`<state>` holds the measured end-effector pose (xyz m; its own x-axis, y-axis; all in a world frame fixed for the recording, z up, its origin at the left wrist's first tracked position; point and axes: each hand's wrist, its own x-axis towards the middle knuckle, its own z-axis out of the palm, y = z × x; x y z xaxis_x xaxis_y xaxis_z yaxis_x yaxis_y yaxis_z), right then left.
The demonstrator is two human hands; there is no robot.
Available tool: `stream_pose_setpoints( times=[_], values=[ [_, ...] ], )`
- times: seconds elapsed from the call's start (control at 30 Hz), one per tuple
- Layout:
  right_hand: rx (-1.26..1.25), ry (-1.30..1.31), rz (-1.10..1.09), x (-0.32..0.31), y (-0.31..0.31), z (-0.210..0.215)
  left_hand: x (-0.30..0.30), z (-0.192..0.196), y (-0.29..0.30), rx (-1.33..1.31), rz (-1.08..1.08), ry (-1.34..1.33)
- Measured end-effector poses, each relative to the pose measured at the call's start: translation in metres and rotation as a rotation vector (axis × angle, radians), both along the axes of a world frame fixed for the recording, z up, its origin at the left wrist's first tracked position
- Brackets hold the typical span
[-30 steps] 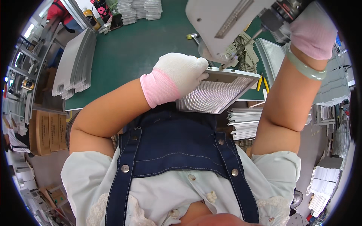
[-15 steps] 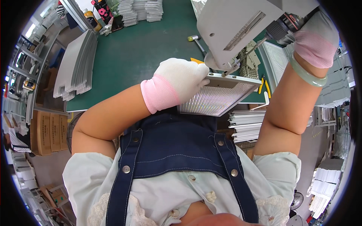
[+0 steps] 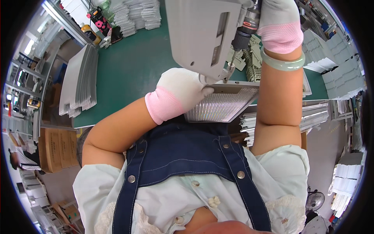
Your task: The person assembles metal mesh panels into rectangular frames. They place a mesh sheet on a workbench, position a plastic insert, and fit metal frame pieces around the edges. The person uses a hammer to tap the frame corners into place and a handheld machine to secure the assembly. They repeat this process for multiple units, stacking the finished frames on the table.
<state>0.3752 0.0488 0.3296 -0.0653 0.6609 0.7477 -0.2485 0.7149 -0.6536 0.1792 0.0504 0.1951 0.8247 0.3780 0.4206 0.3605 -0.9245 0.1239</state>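
My gloved left hand (image 3: 179,91) is closed on the far left corner of a framed panel (image 3: 220,105) with a ribbed, shiny face. The panel stands tilted at the table's near edge, against my dark apron. Up at the right, my gloved right hand (image 3: 279,27) is wrapped round a power screwdriver (image 3: 243,37); its fingers are mostly hidden. A bulky grey housing (image 3: 198,35) is joined to the screwdriver's nose. The nose points down at the panel's far rim, just right of my left fingertips. Whether it touches the rim I cannot tell.
Grey plates (image 3: 80,82) are stacked on the green table (image 3: 124,58) at the left. Clear plastic parts (image 3: 136,13) stand in piles at the back. Beige parts (image 3: 255,62) lie behind the screwdriver. Below the table's right side lie white strips (image 3: 249,123); cardboard boxes (image 3: 58,150) stand lower left.
My right hand, the power screwdriver and the grey housing have swung left, and the housing is now more upright. The screwdriver's nose is slightly further left along the panel's rim. My left hand keeps its hold.
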Motion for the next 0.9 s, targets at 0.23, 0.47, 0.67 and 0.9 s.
stream_pose_setpoints(
  times=[0.23,0.47,0.67,0.9],
  values=[
    [-0.072,0.051,0.095,0.002,-0.009,-0.003,0.004,-0.001,0.002,0.003,0.029,0.072],
    [-0.104,0.068,-0.082,0.004,-0.001,-0.012,0.003,-0.008,0.007,0.010,-0.006,0.046],
    [0.003,0.054,0.013,0.001,-0.005,-0.013,0.002,-0.001,0.006,-0.010,-0.009,0.032],
    [-0.001,0.031,0.185,-0.008,-0.010,0.024,-0.044,0.024,0.010,-0.239,0.043,0.277]
  ],
)
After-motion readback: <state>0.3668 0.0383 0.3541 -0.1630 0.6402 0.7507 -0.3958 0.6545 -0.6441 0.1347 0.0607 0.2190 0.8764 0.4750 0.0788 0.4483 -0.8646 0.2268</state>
